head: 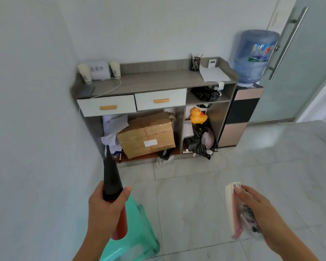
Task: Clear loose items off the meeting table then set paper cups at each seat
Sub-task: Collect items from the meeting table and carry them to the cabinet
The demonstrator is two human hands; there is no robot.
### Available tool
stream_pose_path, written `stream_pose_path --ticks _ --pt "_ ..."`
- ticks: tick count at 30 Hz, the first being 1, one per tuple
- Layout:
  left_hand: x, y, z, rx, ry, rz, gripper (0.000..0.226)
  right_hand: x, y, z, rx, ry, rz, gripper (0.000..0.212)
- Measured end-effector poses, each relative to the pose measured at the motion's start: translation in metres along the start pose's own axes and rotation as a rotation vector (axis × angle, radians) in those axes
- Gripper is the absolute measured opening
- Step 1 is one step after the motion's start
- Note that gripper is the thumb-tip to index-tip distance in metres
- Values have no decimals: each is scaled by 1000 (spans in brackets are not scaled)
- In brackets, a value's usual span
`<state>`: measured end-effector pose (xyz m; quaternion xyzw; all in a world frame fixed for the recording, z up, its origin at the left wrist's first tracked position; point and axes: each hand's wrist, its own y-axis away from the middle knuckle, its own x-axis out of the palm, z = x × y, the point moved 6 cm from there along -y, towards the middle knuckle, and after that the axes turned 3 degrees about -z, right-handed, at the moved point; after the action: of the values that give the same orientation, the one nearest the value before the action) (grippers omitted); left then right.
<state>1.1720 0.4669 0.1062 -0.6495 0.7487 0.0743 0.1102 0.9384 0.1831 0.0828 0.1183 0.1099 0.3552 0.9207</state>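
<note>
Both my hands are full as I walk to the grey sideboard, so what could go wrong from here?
The left hand grips a black-tipped red plastic tool and the right hand holds a pink-edged stack of cards; with neither free, the cards could slip and scatter.
The green plastic stool stands close below the left hand, a likely trip hazard.
Unloading beside the white cable could snag it and topple the tall white paper cups.
</note>
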Motion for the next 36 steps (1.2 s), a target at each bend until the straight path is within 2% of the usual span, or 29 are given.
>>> stream_pose_path --ticks 2,4,8,11,12,15,18,24,30,33,36 --pt "26 -45 -13 18 -5 55 23 4 -35 17 9 2 -27 39" --pt "54 -82 -21 37 -5 106 23 7 -68 28 43 -10 -50 32" --pt "105 -149 -18 21 -15 137 30 14 -143 45 71 -29 -77 54" --pt "141 -207 -13 -10 -18 93 32 20 -218 60 55 -4 -52 84" --pt "153 -228 -14 -3 -15 77 30 22 -245 65 57 4 -50 84" --pt "192 -289 -25 14 -25 50 26 29 -330 88 52 -31 -33 53" --pt "225 -349 -51 39 -36 9 26 46 -412 123 61 6 18 51" --pt "266 -446 -66 -9 -40 -25 31 107 -543 194 19 19 167 16" --pt "297 -563 -66 -49 -16 -62 38 162 -651 218 41 62 205 22" --pt "328 -641 -72 -14 25 32 22 188 -707 231 41 70 172 17" --pt "361 -720 -80 1 29 191 38 212 -756 248 73 74 135 21"
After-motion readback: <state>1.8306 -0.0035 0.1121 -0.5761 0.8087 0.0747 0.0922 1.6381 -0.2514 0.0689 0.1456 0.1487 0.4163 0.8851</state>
